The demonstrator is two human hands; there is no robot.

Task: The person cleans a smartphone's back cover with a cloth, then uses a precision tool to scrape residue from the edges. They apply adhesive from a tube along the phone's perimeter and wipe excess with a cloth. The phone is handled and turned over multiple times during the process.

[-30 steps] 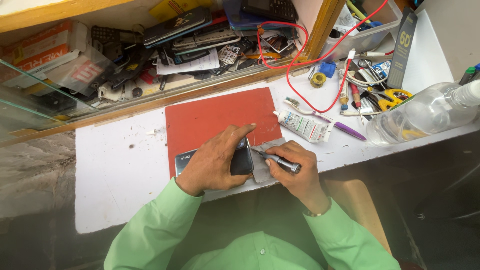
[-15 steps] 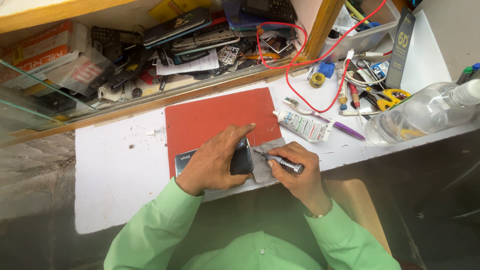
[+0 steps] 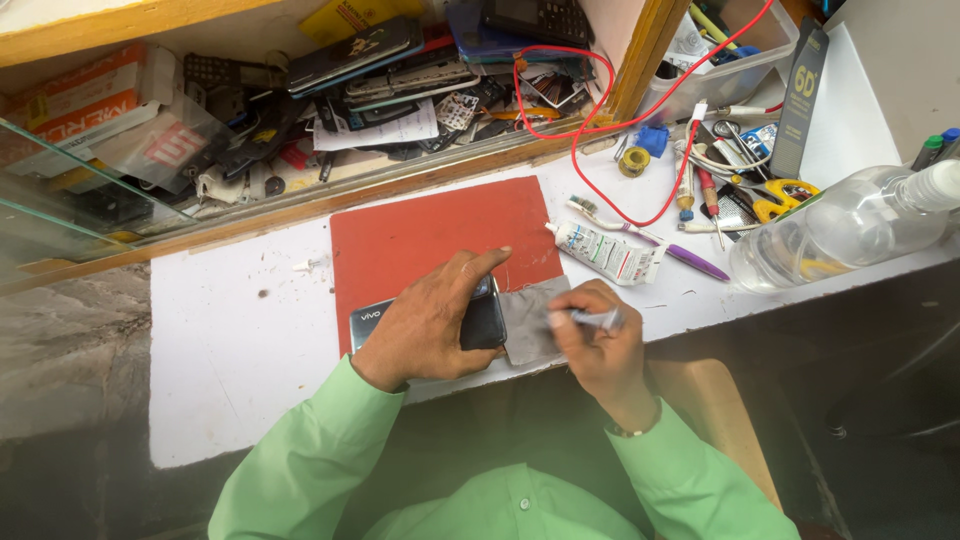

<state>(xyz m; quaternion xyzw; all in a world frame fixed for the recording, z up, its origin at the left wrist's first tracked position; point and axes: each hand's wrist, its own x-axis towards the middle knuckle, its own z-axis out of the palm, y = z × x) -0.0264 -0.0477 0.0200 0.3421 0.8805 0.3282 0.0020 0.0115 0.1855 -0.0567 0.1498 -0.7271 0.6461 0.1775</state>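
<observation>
hands on a phone at a cluttered bench

the clear plastic tub (image 3: 770, 50) at the back right held a jumble of pens and wires, with a red wire (image 3: 610, 130) looping out of it across the white table (image 3: 220, 320). the open wooden shelf (image 3: 300, 190) behind the table was packed with old phones, loose phone parts and small cardboard boxes. a clear bottle (image 3: 850, 235) lay on its side at the right, holding clear liquid.

the left hand (image 3: 430, 325) lay flat over a dark phone (image 3: 480, 318), fingers spread and pressing it down at the near edge of the red mat (image 3: 430, 235). a grey cloth (image 3: 530, 318) sat just beside the phone, partly under the right hand. the right hand (image 3: 595, 340) was closed in a fist around a small pen-like tool (image 3: 590, 319), blurred, its end pointing toward the cloth. a white tube (image 3: 605, 252) lay near the mat's right edge, apart from both hands.

compared with half a second earlier, the right hand had turned and the tool had swung, its tip drawn back from the phone; the left hand had kept its place on the phone.
</observation>
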